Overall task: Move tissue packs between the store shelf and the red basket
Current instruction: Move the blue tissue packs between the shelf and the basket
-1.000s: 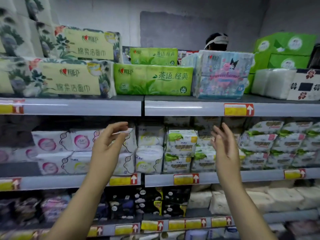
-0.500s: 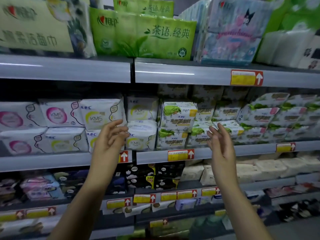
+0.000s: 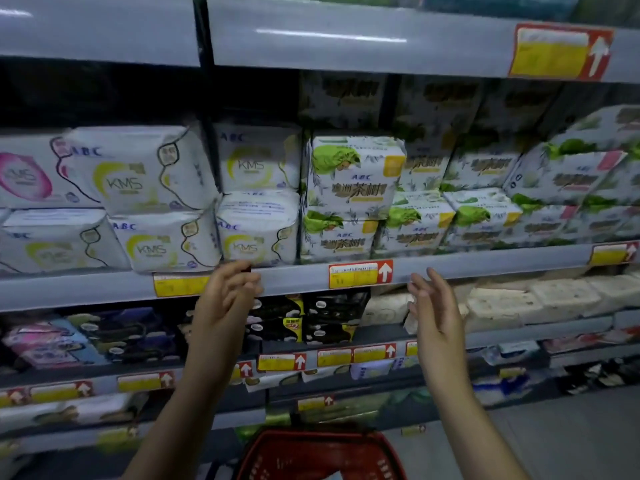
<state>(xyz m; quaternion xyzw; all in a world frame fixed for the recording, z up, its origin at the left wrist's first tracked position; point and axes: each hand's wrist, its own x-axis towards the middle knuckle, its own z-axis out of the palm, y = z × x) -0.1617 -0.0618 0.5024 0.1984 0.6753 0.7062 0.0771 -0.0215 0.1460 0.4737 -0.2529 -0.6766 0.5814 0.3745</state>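
Seen from your head, your left hand [image 3: 225, 299] hangs loosely curled and empty before the shelf edge [image 3: 298, 277], just below the white, yellow-ringed KMS packs [image 3: 256, 226]. Your right hand [image 3: 434, 306] is spread and empty. Green-leafed packs [image 3: 353, 174] are stacked beside the white ones. The red basket [image 3: 311, 439] sits low between your forearms.

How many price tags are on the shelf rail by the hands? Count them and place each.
3 price tags: one partly behind the left hand, one mid-rail, left of the right hand, one at the far right.
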